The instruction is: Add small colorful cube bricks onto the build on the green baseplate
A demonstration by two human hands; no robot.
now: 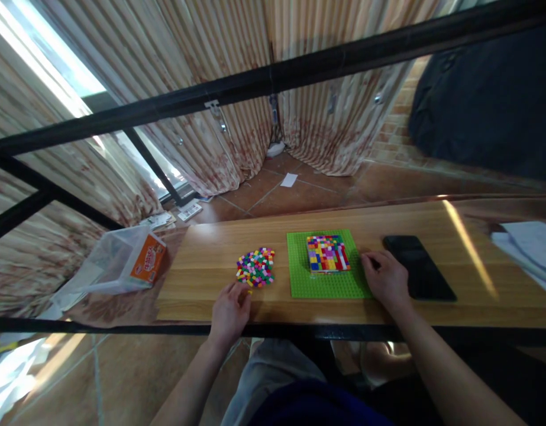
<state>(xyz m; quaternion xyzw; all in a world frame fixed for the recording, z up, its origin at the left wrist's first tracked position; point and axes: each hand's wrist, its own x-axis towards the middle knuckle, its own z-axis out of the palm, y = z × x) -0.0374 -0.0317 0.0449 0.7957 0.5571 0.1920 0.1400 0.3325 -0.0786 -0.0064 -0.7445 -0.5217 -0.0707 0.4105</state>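
My left hand (231, 312) is at the near edge of a loose heap of small coloured building bricks (255, 267). Its fingers are curled, and a tiny yellow brick (250, 291) shows between thumb and fingertip. A green baseplate (299, 284) lies to the right of the heap. On it stands a block of stacked multicoloured bricks (328, 254), with several layers hidden from above. My right hand (385, 278) rests at the baseplate's right edge, apart from the block. Thumb and forefinger are closed toward each other; whatever they might hold is too small to make out.
A black tablet-like slab (417, 266) lies on the wooden tabletop (202, 254), beside my right hand. Left of the table sits a clear plastic bin (115, 260) with an orange packet (148, 258). Papers (530, 248) lie at far right. A black metal bar (237, 89) crosses beyond.
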